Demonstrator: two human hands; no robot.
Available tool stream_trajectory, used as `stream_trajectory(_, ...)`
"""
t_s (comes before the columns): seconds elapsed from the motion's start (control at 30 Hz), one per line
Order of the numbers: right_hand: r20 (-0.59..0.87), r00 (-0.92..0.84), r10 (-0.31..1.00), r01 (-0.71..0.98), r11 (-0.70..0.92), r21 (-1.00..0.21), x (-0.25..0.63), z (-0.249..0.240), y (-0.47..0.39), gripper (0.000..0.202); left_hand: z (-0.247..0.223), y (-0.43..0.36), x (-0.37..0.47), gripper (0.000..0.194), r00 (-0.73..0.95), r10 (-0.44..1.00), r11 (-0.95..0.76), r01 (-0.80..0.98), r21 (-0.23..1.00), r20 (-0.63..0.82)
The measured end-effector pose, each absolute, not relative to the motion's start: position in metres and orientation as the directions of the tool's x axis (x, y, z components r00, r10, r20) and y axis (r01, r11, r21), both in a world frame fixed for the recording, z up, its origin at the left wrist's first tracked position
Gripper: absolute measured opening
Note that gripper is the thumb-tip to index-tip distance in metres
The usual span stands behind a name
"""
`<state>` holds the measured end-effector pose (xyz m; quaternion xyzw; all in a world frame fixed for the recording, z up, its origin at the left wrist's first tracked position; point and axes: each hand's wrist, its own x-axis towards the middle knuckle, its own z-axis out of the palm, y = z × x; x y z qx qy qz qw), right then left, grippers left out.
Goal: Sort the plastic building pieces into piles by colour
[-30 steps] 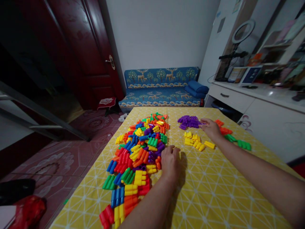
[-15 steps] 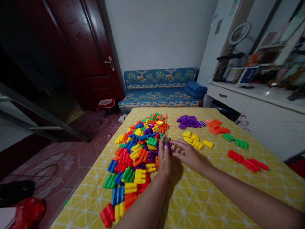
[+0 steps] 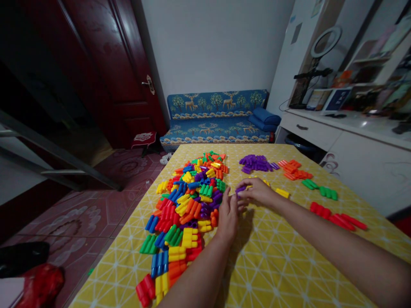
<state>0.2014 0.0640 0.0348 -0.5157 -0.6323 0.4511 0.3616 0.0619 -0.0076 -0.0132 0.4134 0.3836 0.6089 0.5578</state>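
Purple block (image 3: 240, 188) pinched in right hand (image 3: 257, 192) fingertips, just right of mixed pile (image 3: 186, 205); left hand (image 3: 227, 214) spread flat at pile edge, likely steadying it. Sorted purple group (image 3: 255, 163) far.

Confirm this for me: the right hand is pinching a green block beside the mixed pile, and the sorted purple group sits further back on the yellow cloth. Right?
Not quite. In the head view the right hand pinches a purple block, not a green one. It is beside the mixed pile, and the sorted purple group does sit further back on the yellow cloth.
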Motion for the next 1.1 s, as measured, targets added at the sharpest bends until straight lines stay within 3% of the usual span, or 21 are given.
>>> stream_trajectory(0.13, 0.041, 0.154, 0.987, 0.304, -0.008, -0.953, 0.231, 0.052, 0.122, 0.018, -0.014, -0.008, 0.065, 0.042, 0.031, 0.991, -0.124, -0.200, 0.972, 0.133)
stream_trajectory(0.33, 0.180, 0.281, 0.943, 0.327, 0.082, -0.942, 0.234, 0.045, 0.142, 0.033, -0.007, -0.012, 0.061, 0.029, 0.073, 0.973, -0.225, 0.061, 0.972, 0.221)
stream_trajectory(0.43, 0.207, 0.130, 0.970, 0.373, 0.146, -0.916, 0.208, 0.032, 0.120, 0.027, 0.001, -0.016, 0.060, 0.028, 0.089, 0.973, -0.225, 0.155, 0.962, 0.213)
stream_trajectory(0.53, 0.223, -0.129, 0.966, 0.412, 0.257, -0.874, 0.175, 0.026, 0.100, 0.029, 0.004, -0.017, 0.060, 0.025, 0.105, 0.967, -0.249, 0.217, 0.944, 0.231)
stream_trajectory(0.63, 0.273, -0.398, 0.876, 0.550, 0.466, -0.693, 0.151, 0.028, 0.092, 0.053, -0.001, -0.014, 0.059, 0.024, 0.105, 0.963, -0.268, 0.254, 0.929, 0.249)
stream_trajectory(0.7, 0.250, -0.457, 0.854, 0.655, 0.513, -0.555, 0.143, 0.029, 0.092, 0.059, -0.005, -0.012, 0.059, 0.022, 0.095, 0.962, -0.273, 0.249, 0.929, 0.257)
stream_trajectory(0.93, 0.241, -0.275, 0.931, 0.778, 0.363, -0.513, 0.161, 0.024, 0.075, 0.014, -0.010, -0.008, 0.057, 0.021, 0.088, 0.949, -0.314, 0.259, 0.913, 0.302)
stream_trajectory(1.1, 0.421, 0.102, 0.901, 0.734, 0.217, -0.643, 0.253, 0.017, 0.064, 0.032, -0.018, -0.004, 0.060, 0.038, -0.049, 0.958, -0.274, 0.137, 0.952, 0.283)
